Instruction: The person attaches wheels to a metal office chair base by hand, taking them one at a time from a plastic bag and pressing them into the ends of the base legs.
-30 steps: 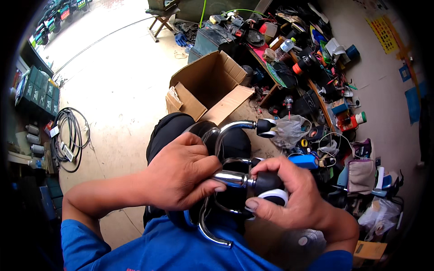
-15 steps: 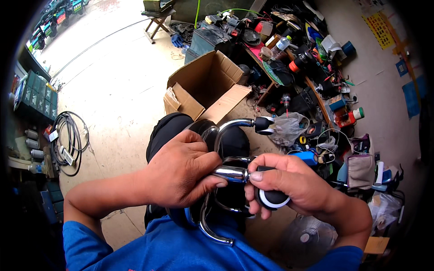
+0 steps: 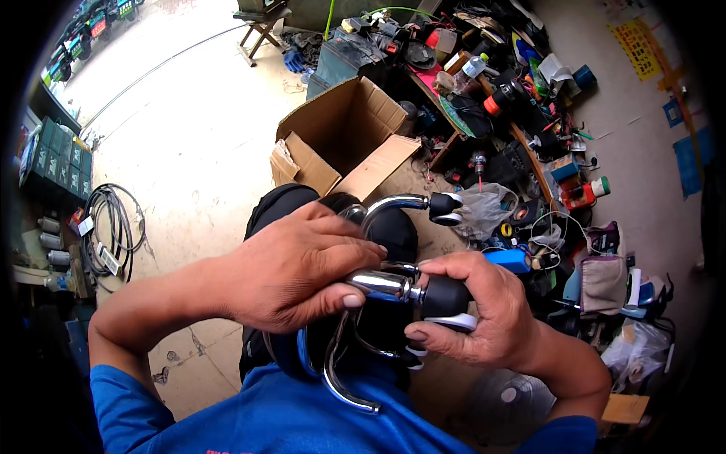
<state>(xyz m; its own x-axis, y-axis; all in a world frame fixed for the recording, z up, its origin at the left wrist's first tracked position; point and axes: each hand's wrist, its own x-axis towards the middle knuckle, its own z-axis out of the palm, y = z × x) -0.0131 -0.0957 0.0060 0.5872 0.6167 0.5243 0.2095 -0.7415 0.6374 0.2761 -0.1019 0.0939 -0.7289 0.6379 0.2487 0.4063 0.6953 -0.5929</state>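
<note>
A curved chrome base with several legs rests across my lap. My left hand (image 3: 302, 268) is closed round one chrome leg (image 3: 384, 285), thumb below and fingers above. At that leg's end my right hand (image 3: 495, 306) holds a black caster wheel (image 3: 445, 295) with a white rim between thumb and fingers. A short stretch of metal stem shows between caster and leg. Another caster (image 3: 443, 206) sits on the far curved leg (image 3: 395, 203). The near leg (image 3: 349, 392) ends in a bare tip with no wheel. Part of the base is hidden under my hands.
Beyond my knees stands an open cardboard box (image 3: 378, 163). Tools, bottles and bags crowd the right side, with a clear plastic bag (image 3: 488, 212) close to the far caster. On the left floor lies a coiled black cable (image 3: 113, 227). A folding stool (image 3: 261, 30) stands farther back.
My right hand has turned the caster so its white rim faces lower, and its fingers have spread round its sides. My left hand has shifted over the leg, its fingers now reaching farther forward.
</note>
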